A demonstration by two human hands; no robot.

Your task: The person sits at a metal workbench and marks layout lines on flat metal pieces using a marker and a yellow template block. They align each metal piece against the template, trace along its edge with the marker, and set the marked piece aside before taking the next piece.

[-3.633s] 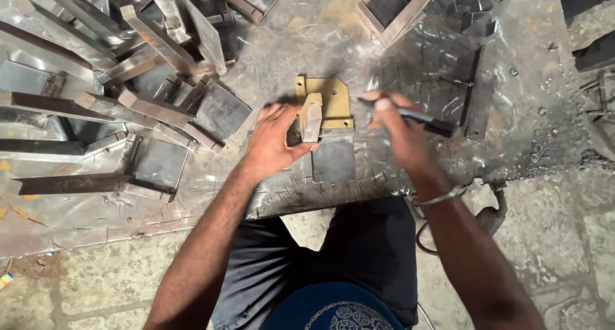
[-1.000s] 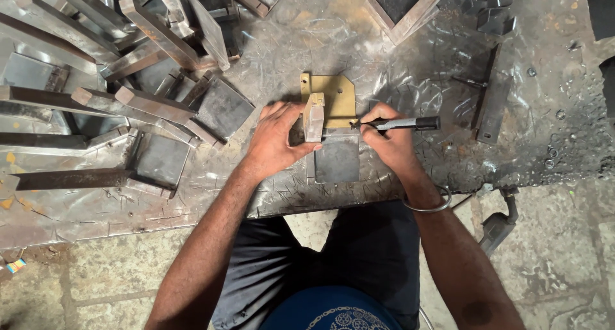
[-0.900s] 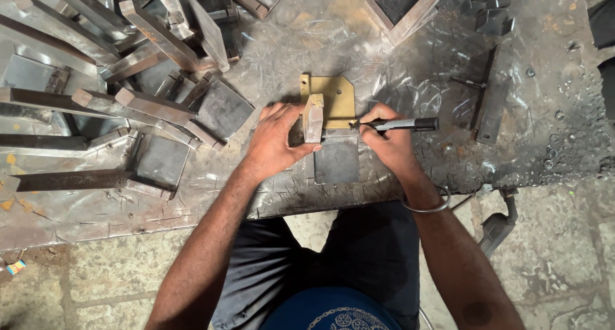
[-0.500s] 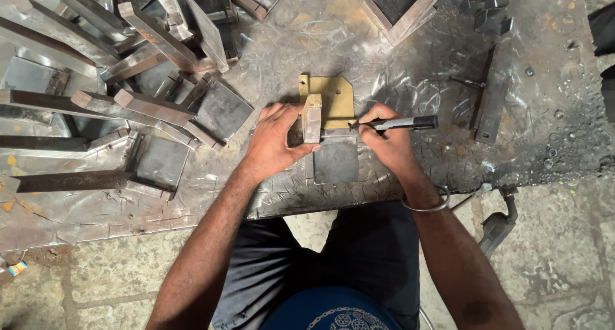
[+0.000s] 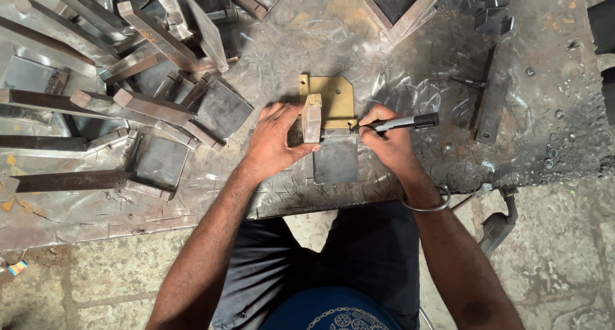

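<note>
Not much has moved lately, both hands parked like half a second back. Left hand (image 5: pixel 272 144) grips the short metal block (image 5: pixel 312 117) upright on the yellowish template plate (image 5: pixel 333 99); right hand (image 5: pixel 389 147) pinches a black marker (image 5: pixel 400 122) at the grey steel plate (image 5: pixel 336 158). Welded frames (image 5: pixel 160 106) crowd the left of the workbench (image 5: pixel 525 144).

Bare scratched metal table (image 5: pixel 410 61) lay open above the yellow template (image 5: pixel 333 99) and toward the right. On the left, piled steel bars (image 5: pixel 147 42) and square plates (image 5: pixel 221 109) crowded close, blocking passage there
</note>
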